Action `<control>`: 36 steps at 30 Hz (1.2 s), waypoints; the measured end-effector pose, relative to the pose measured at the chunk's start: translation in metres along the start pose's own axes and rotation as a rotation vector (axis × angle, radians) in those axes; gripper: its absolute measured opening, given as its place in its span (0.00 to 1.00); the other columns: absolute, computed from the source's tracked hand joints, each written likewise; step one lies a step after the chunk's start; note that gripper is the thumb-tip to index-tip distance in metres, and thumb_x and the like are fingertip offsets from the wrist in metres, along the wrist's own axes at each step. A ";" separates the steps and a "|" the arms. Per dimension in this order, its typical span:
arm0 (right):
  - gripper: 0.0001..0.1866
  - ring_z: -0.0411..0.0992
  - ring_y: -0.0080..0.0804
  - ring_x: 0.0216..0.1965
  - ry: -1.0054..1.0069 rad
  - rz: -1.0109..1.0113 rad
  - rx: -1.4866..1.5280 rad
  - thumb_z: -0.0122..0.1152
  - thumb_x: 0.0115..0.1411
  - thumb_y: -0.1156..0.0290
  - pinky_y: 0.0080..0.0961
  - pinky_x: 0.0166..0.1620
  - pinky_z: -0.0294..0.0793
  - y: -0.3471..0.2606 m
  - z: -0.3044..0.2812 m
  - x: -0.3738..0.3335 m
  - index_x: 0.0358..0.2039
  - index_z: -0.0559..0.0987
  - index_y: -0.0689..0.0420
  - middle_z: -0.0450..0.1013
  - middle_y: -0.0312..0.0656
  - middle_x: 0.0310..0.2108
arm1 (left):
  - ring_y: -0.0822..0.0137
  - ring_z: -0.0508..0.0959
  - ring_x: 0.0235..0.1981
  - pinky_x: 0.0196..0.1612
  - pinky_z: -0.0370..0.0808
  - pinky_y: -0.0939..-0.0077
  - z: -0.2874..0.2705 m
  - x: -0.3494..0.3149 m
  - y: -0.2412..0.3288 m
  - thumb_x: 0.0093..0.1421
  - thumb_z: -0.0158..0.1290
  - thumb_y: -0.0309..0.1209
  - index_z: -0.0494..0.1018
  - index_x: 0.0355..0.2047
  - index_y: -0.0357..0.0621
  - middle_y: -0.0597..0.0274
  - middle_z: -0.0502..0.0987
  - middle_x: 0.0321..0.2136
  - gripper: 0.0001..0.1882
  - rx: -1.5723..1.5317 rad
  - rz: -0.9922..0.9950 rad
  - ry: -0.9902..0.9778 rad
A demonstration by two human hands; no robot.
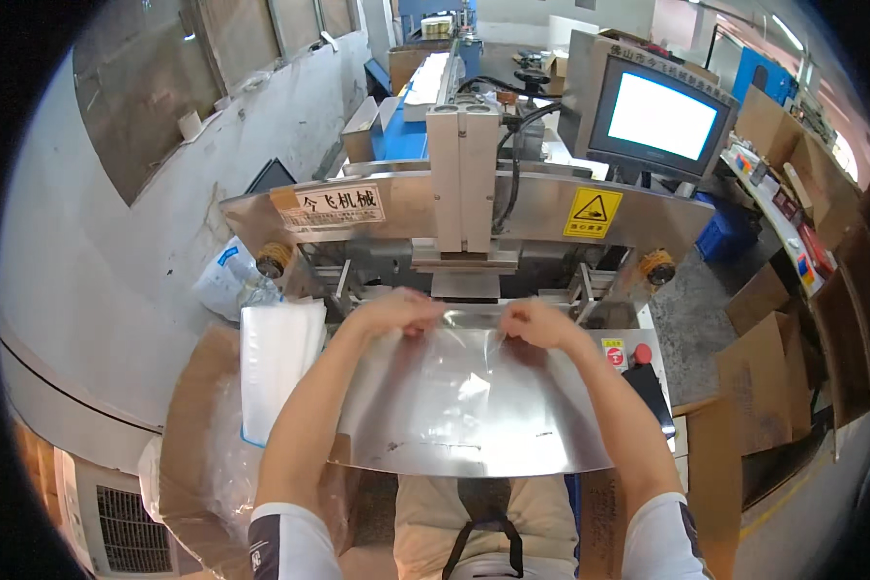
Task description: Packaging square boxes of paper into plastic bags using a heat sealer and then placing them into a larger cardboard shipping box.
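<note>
A clear plastic bag (464, 340) lies over the shiny metal tray (406, 430) in front of me, its far edge at the mouth of the machine. My left hand (401, 312) is closed at the left end of that edge, slightly blurred. At the right end, my right hand (539, 324) pinches the film between thumb and fingers. Just beyond both hands sits a flat metal plate (466, 284) under the machine's upright column (460, 179). Glare on the tray makes the bag's near outline hard to see.
A stack of translucent bags (278, 362) lies left of the tray, beside an open carton (198, 435) lined with plastic. To the right are a red button (642, 354) and cardboard boxes (759, 377). A lit screen (662, 114) stands above the metal crossbar (541, 203).
</note>
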State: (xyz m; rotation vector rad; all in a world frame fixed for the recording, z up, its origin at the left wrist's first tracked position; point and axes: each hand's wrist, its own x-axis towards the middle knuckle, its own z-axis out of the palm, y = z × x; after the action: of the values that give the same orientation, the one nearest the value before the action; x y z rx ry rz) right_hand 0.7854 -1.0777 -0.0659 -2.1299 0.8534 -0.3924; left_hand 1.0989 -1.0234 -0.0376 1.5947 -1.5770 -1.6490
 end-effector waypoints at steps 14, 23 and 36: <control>0.27 0.65 0.52 0.62 0.328 -0.084 -0.626 0.60 0.60 0.63 0.48 0.61 0.64 -0.044 0.043 0.022 0.57 0.71 0.63 0.68 0.55 0.59 | 0.45 0.77 0.47 0.51 0.74 0.57 0.063 0.030 0.002 0.52 0.65 0.36 0.78 0.44 0.38 0.43 0.78 0.43 0.21 0.838 0.377 0.983; 0.31 0.60 0.47 0.67 0.309 0.035 -0.749 0.62 0.60 0.59 0.50 0.66 0.59 -0.049 0.057 0.027 0.60 0.70 0.63 0.65 0.53 0.63 | 0.38 0.62 0.64 0.65 0.55 0.36 0.226 -0.099 -0.065 0.60 0.57 0.50 0.70 0.55 0.32 0.36 0.67 0.59 0.34 0.775 0.441 0.897; 0.29 0.66 0.52 0.61 0.338 0.007 -0.768 0.61 0.61 0.60 0.49 0.61 0.65 -0.063 0.056 0.024 0.58 0.70 0.64 0.69 0.55 0.59 | 0.38 0.61 0.65 0.66 0.50 0.33 0.230 -0.104 -0.066 0.64 0.53 0.51 0.67 0.58 0.33 0.38 0.65 0.61 0.34 0.737 0.429 0.903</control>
State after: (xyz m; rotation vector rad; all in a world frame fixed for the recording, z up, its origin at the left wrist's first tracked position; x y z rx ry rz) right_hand 0.8605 -1.0336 -0.0530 -2.8020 1.3664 -0.4808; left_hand 0.9610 -0.8120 -0.1050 1.7342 -1.8354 -0.0194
